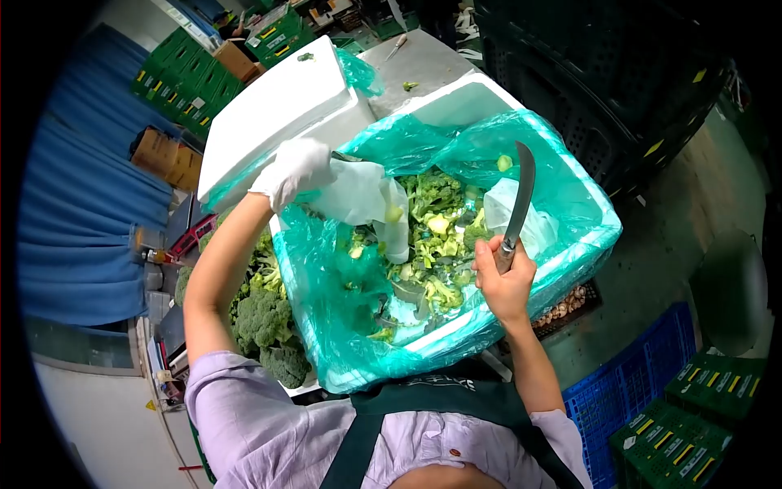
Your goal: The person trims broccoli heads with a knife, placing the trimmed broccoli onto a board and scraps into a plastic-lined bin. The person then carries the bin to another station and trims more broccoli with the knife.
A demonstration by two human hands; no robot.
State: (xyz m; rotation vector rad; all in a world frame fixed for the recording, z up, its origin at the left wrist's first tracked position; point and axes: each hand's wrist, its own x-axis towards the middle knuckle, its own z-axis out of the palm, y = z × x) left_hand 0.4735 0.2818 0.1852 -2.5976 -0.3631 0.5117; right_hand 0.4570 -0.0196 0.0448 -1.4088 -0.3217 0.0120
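My left hand, in a white glove, is closed on a translucent whitish sheet that hangs over the left part of a white foam box. A green plastic liner covers the box's inside and rim. Broccoli pieces and trimmings lie inside, with another pale sheet at the right. My bare right hand holds a knife by its handle, the curved dark blade pointing up, above the box's right side.
Broccoli heads are piled left of the box. Behind stands a closed white foam box beside a metal table with a small knife. Dark crates rise at the right; a blue crate and green crates stand lower right.
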